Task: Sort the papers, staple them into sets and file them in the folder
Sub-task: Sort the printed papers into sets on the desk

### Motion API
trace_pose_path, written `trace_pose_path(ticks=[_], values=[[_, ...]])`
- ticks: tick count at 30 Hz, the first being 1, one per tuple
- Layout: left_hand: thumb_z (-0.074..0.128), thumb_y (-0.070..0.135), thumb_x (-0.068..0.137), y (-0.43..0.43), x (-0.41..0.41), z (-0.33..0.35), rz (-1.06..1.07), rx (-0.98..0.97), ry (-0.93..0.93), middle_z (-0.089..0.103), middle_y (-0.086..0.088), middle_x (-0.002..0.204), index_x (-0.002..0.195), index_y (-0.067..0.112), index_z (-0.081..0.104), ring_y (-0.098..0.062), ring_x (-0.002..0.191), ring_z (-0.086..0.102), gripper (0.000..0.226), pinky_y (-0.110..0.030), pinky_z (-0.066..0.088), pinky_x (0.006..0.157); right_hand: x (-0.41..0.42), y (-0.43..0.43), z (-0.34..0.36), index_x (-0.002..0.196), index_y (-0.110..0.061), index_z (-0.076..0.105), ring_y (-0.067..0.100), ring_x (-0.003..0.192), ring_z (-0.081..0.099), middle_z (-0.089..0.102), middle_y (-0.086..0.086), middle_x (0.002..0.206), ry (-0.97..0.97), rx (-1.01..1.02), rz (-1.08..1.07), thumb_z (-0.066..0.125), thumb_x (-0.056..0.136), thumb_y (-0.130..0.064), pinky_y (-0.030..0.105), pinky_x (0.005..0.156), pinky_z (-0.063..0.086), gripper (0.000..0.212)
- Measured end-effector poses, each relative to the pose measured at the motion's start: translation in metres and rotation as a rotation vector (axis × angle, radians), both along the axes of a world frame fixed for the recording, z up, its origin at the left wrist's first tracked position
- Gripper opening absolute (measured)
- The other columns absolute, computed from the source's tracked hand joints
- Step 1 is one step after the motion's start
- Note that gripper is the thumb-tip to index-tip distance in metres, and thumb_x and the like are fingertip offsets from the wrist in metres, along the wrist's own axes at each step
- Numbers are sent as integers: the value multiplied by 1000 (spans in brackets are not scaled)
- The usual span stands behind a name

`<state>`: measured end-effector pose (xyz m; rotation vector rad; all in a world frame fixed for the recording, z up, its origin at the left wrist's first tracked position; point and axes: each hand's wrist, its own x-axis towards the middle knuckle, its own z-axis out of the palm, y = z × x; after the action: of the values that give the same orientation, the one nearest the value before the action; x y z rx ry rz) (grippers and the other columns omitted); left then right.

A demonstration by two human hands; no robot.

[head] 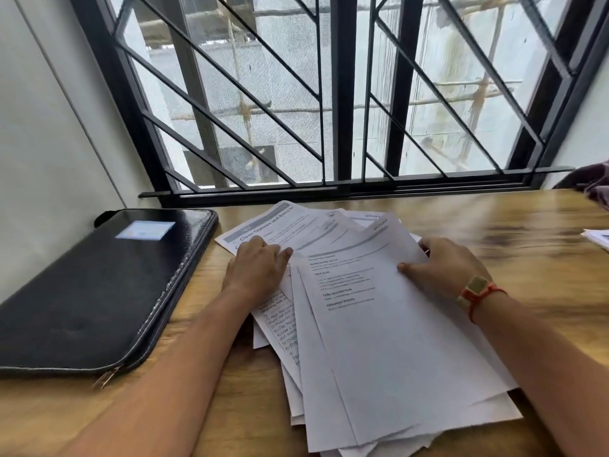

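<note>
Right hand (443, 270), fingers behind papers (379, 341)

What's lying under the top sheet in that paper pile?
More printed sheets fan out beneath the top sheet, the left hand resting on some. Their count and most text are covered.

Printed papers (389, 341) lie fanned on the wooden table (543, 268). The left hand (257, 268) rests on their 10 o'clock side; the right hand (441, 268) pinches their 2 o'clock edge (thumb on top). A black zipped folder (99, 291) lies at 9 o'clock.
</note>
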<state>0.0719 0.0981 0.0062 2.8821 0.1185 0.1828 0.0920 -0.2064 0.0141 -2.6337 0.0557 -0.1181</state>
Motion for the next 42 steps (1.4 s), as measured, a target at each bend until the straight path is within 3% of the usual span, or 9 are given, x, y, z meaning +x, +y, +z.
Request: trace_pose_path(ticks=[5,10,16,22,24,26,29,34,42], values=[[35,53,104,6,1,1,6,-95,19,55,-11,131,120,14,60,-28,123,50,49,-41,42,98,5,-7,1,104,-24,69,27,88,65,71,3,95,-10,-5,-37,68,84,-44,33,76,52,28],[39,49,104,9,3,6,60,-103,-25,60,-6,93,96,14,56,-30,100,60,39,-33,36,73,6,-11,0,105,-24,70,30,90,66,72,5,98,-27,34,-74,66,84,-43,37,80,55,29],[49,42,102,13,6,3,-11,-116,-97,65,-9,112,110,14,70,-29,108,59,36,-35,42,86,5,-10,2,108,-22,69,30,91,66,72,4,99,-1,38,-69,65,84,-45,37,82,55,33],[51,41,102,14,4,4,2,-115,-111,55,-4,91,72,21,57,-27,99,56,37,-30,33,77,1,-4,3,107,-19,68,28,90,65,71,5,99,53,-14,-39,65,84,-46,32,78,53,35],[54,40,101,14,5,3,6,-125,-122,56,-7,98,83,14,65,-28,104,56,34,-31,37,82,0,-4,4,106,-20,68,27,89,65,71,5,98,52,-29,-40,65,84,-47,32,77,53,35],[53,47,99,14,4,1,92,-99,-95,55,-12,122,113,10,66,-32,121,50,42,-39,43,98,0,-3,5,105,-20,68,27,89,65,71,5,97,51,-31,-40,65,84,-46,31,75,51,34],[40,66,96,12,2,2,291,49,48,43,-18,146,143,10,44,-39,137,33,73,-49,35,109,0,-3,4,107,-22,69,27,89,65,71,4,98,36,-21,-37,65,85,-44,31,75,50,32],[43,68,94,10,2,1,288,103,51,52,-20,137,140,7,43,-38,131,39,76,-47,37,104,0,-1,1,109,-19,68,30,91,64,70,6,100,6,-19,-55,63,85,-45,35,79,53,36],[55,61,92,17,4,-3,244,-49,-71,56,-19,131,136,7,49,-40,129,40,70,-45,38,104,-6,6,5,119,-18,66,34,99,65,71,10,108,-158,51,-76,62,91,-38,39,84,54,35]])
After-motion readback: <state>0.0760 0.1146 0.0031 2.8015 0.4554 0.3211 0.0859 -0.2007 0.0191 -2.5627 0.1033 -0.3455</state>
